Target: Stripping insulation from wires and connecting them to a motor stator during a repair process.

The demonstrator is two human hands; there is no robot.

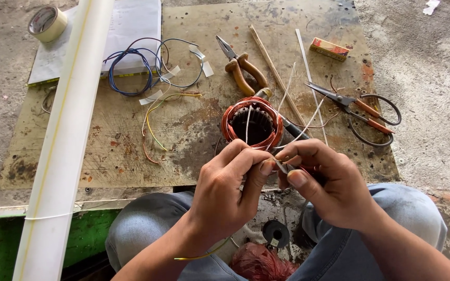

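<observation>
A motor stator wound with copper wire (252, 125) sits on a worn wooden board (183, 130) just beyond my hands. My left hand (227, 190) pinches something thin at its fingertips. My right hand (324, 179) holds a small metal tool, which meets the left fingers in front of the stator. White strips (308, 117) run from my fingers up across the stator. What the fingers grip between them is too small to tell.
Pliers (240, 65), scissors (358, 106), a wooden stick (277, 73), a small box (329, 48), coiled blue wires (131, 70), a tape roll (48, 23) and a white pipe (63, 140) lie about. A red bundle (261, 263) lies between my knees.
</observation>
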